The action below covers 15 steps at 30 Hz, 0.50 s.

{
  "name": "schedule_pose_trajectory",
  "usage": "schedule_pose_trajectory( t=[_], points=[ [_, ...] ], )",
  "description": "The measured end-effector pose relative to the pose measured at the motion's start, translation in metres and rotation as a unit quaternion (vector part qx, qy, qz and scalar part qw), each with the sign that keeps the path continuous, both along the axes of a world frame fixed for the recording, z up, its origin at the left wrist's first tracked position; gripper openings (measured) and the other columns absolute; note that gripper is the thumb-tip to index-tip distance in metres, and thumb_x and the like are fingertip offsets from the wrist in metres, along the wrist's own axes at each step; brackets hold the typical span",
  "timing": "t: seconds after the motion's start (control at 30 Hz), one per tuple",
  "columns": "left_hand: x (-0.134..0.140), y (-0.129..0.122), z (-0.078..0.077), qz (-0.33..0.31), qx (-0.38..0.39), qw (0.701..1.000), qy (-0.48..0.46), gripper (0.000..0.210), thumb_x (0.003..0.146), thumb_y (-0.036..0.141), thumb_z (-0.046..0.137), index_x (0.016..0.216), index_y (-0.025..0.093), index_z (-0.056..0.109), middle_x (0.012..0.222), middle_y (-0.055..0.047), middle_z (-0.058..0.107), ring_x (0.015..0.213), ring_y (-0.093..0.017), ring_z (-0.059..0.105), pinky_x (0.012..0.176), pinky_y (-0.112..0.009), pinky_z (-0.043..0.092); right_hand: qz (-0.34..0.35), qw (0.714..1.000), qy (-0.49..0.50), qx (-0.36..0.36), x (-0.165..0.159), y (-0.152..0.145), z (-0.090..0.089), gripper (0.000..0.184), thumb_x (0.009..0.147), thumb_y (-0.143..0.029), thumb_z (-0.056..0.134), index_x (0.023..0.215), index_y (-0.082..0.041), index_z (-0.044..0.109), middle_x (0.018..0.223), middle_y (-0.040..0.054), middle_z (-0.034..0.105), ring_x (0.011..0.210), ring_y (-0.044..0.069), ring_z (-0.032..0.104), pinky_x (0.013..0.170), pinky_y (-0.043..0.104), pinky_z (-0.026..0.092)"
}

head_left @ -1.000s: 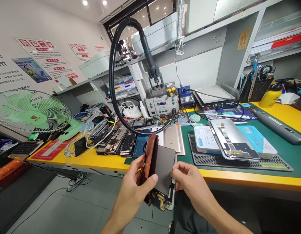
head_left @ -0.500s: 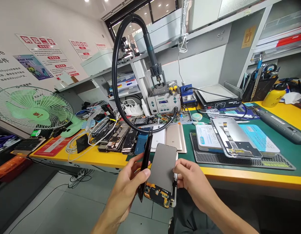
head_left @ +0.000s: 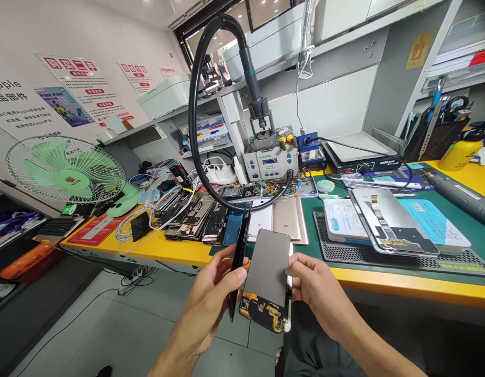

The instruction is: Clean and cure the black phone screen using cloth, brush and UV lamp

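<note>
Held edge-on in my left hand (head_left: 216, 288) is a thin black phone panel (head_left: 239, 262), with the thumb and fingers closed around it. Its flat faces are mostly turned out of sight. My right hand (head_left: 311, 277) pinches the right edge of a phone screen (head_left: 269, 264) whose grey back faces up. Orange flex cables and a black strip show at the screen's lower end. A pale edge of another piece lies along or under its right side; I cannot tell whether it is separate. Both pieces are close together in front of the bench edge.
On the bench (head_left: 383, 277) behind my hands lie stacks of phone parts (head_left: 197, 217). A black hose arches up from the hot air station (head_left: 270, 162). At right, another screen (head_left: 391, 222) rests on boxes over a perforated mat (head_left: 328, 246). A green fan (head_left: 71, 173) stands left.
The camera view has turned slightly, so the bench and room sit further right in the frame. Both hands keep the same grips, with the panel and screen held nearly as before.
</note>
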<state>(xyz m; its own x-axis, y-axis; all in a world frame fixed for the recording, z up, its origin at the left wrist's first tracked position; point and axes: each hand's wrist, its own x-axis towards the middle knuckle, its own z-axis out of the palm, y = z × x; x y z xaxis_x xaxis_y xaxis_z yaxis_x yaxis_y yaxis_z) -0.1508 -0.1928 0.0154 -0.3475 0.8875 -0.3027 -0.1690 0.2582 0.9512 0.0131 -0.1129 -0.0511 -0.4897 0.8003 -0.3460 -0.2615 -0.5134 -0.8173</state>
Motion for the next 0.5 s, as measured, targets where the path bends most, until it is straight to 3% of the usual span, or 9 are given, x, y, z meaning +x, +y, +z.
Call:
schedule_pose_trajectory(
  t=[0.13,0.33,0.5],
  points=[
    [-0.0006,-0.0005,0.001,0.001,0.004,1.0,-0.018,0.052,0.076,0.037,0.076,0.122,0.021,0.059,0.118,-0.009,0.066,0.098,-0.021,0.064,0.061,-0.024,0.049,0.0,1.0,0.005,-0.009,0.0,-0.0009,0.002,0.022,0.073,-0.031,0.065,0.067,-0.021,0.046,0.063,-0.006,0.034,0.056,0.01,0.032,0.051,0.021,0.034],
    [-0.0038,-0.0024,0.0015,-0.026,-0.002,0.999,-0.047,0.055,0.078,0.039,0.074,0.125,0.019,0.056,0.12,-0.012,0.066,0.092,-0.023,0.066,0.071,-0.033,0.055,0.005,1.0,0.017,-0.015,-0.0026,-0.0003,0.0018,0.022,0.075,-0.033,0.064,0.07,-0.022,0.046,0.062,-0.0064,0.036,0.056,0.011,0.033,0.051,0.022,0.034],
    [-0.0027,-0.0008,0.0029,-0.002,0.009,0.999,-0.045,0.048,0.078,0.034,0.075,0.119,0.018,0.057,0.115,-0.008,0.065,0.086,-0.016,0.062,0.063,-0.025,0.053,0.006,1.0,0.014,-0.009,0.0005,-0.0021,-0.003,0.02,0.076,-0.031,0.064,0.071,-0.021,0.047,0.064,-0.0053,0.041,0.057,0.01,0.035,0.052,0.023,0.034]
  ],
)
